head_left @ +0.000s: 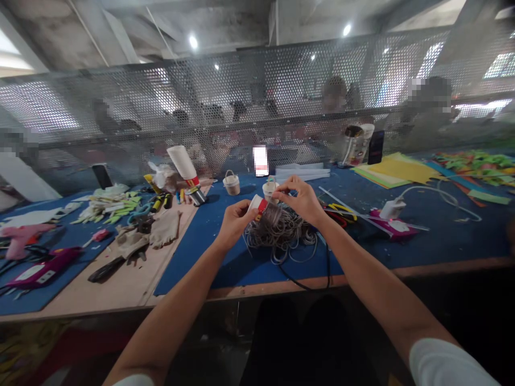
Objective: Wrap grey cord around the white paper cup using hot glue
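The forearms reach in from the lower corners, the pale right sleeve (442, 362) at the elbow, and converge at the middle of the table. There the left hand (234, 221) is clamped on a cup (258, 203), white with a red band, its thumb on the near side and its fingers curled behind. The cup lies just right of that grip, held tilted rather than upright, with its long axis running roughly from the left hand toward the right.

The right hand (302, 199) is at the cup's other end, a little higher, wrist bent so the fingers point left. Its thumb and fingertips come near one another beside the cup; whether they pinch anything, I cannot tell. The left is the nearer hand, being on the cup itself.

Beneath both lies a tangle of grey cord (289, 236). Beyond are two small baskets, one left (231, 185), one behind the fingers (270, 188), then a lit phone (260, 161) before the perforated screen (257, 86).
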{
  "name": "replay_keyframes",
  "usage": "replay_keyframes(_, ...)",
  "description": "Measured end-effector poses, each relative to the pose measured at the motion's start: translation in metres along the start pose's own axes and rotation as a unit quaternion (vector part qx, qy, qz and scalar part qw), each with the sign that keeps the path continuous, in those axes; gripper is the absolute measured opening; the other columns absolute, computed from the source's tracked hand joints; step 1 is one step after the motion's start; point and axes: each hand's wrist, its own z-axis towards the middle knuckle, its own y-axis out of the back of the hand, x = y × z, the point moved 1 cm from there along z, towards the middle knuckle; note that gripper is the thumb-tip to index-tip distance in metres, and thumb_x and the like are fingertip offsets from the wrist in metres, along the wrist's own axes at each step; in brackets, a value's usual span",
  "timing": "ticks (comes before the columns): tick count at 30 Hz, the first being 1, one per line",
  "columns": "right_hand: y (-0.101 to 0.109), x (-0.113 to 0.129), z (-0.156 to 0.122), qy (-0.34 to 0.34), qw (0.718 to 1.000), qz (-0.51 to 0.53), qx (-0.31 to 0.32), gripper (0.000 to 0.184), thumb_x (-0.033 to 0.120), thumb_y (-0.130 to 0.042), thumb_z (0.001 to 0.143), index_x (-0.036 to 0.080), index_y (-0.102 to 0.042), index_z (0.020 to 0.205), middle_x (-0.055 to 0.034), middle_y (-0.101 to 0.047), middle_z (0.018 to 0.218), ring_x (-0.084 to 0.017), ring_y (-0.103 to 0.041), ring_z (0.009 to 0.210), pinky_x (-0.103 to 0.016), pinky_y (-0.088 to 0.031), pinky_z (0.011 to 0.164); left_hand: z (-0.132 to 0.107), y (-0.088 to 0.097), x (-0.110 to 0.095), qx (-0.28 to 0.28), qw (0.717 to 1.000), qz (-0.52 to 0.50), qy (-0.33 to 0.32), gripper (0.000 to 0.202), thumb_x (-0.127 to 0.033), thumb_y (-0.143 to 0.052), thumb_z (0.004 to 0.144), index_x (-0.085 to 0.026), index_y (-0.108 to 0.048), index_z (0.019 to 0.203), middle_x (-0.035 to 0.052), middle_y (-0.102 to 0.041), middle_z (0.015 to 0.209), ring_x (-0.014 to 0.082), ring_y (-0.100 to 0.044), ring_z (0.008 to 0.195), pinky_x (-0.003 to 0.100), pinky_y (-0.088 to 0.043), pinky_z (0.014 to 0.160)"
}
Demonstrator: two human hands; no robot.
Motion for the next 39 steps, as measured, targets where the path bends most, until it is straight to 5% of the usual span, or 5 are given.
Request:
replay_keyframes(7,-0.001,0.0,0.0,-0.011,1.0,-0.013,0.014,0.008,0.029,-0.076,0.084,0.021,-0.075,0.082,-0.0005,-0.056,0.082,-0.015,-0.055,0.08,-0.032,-0.046,0.08,-0.001,0.0,0.0,0.015,1.0,-0.011,-0.007,0.024,-0.038,-0.071,0.081,-0.014,-0.068,0.079,0.0009,-0.063,0.071,0.013,-0.054,0.065,0.023,-0.042,0.063)
replay_keyframes(30,-0.007,-0.01,-0.001,-0.062,0.994,-0.011,0.092,0.016,0.035,-0.072,0.083,0.019,-0.078,0.083,-0.0016,-0.062,0.081,-0.016,-0.057,0.078,-0.03,-0.043,0.075,-0.001,0.005,0.01,0.042,0.997,-0.062,-0.014,0.022,-0.035,-0.076,0.079,-0.014,-0.071,0.08,0.0008,-0.065,0.073,0.0118,-0.054,0.065,0.022,-0.044,0.063)
replay_keyframes(39,-0.003,-0.009,0.001,-0.09,0.995,0.039,0.032,0.02,0.039,-0.072,0.082,0.02,-0.077,0.084,-0.0016,-0.064,0.079,-0.015,-0.057,0.076,-0.03,-0.046,0.074,0.002,0.003,0.004,0.001,1.0,-0.015,-0.024,0.022,-0.036,-0.072,0.081,-0.014,-0.069,0.079,-0.0008,-0.061,0.072,0.0114,-0.051,0.066,0.022,-0.041,0.063)
